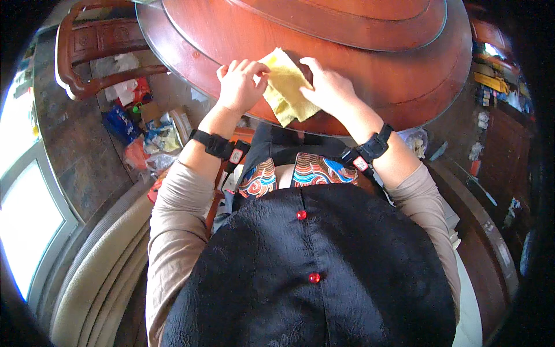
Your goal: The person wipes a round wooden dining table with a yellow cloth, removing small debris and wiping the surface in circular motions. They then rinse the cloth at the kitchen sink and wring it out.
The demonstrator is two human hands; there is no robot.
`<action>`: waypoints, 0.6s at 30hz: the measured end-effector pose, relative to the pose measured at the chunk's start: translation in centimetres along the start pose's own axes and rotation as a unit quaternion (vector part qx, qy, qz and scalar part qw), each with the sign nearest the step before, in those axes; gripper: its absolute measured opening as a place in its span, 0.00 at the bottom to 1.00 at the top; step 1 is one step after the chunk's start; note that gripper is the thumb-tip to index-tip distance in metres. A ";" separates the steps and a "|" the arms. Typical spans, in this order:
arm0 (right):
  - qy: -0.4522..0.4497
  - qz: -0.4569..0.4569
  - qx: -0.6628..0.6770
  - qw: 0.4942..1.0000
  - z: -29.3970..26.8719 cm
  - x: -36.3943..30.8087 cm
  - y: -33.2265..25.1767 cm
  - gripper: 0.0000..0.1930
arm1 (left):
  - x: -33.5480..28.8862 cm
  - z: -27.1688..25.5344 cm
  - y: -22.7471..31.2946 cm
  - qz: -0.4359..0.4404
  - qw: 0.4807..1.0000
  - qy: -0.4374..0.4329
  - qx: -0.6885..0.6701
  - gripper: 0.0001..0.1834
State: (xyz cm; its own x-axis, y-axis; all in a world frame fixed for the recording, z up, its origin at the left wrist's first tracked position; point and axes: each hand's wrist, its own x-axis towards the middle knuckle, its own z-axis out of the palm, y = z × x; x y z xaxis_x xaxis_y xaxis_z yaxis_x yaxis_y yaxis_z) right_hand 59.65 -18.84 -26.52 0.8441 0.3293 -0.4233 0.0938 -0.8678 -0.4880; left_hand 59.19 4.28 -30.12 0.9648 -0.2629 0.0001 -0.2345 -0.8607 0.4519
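A yellow cloth (291, 95) lies on the near part of a round, reddish-brown wooden table (370, 75), with one corner at the table's near edge. At its left side is my left hand (241, 85), fingers loosely bent and apart, with nothing seen in them. The index finger and thumb come close to the cloth's edge; I cannot tell whether they touch it. My right hand (330, 88) is at the cloth's right side. Its thumb and index finger are spread apart, the thumb beside the cloth's edge, and its other fingers are mostly hidden.
A raised round tier (358, 20) takes up the table's far part. To the left stands a carved wooden chair (104, 43). Bags and mixed items, among them a blue bag (120, 124), crowd the floor below it. Rolled beige material (104, 272) lies at lower left.
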 end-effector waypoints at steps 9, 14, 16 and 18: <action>-0.042 -0.122 0.091 0.987 3.1 2.3 -1.6 0.11 | -2.3 2.6 -1.8 -0.028 0.997 -0.044 -0.054 0.17; -0.009 -0.126 0.043 0.991 4.7 2.5 -1.5 0.11 | -2.2 3.1 -2.5 -0.043 0.995 -0.036 -0.080 0.19; 0.011 -0.117 0.012 0.993 4.8 2.6 -1.7 0.10 | -2.0 3.0 -2.3 -0.052 0.995 -0.036 -0.071 0.19; 0.017 -0.109 0.009 0.994 4.8 2.7 -2.3 0.08 | -1.9 2.8 -2.0 -0.062 0.996 -0.047 -0.053 0.18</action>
State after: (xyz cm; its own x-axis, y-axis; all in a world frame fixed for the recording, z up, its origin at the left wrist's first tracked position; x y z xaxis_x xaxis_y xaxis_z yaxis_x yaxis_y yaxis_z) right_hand 59.20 -14.15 -30.23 0.8216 0.4962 -0.2805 0.2676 -0.7703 -0.5788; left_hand 57.45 5.28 -33.56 0.9692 -0.2016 -0.1417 -0.0963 -0.8391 0.5354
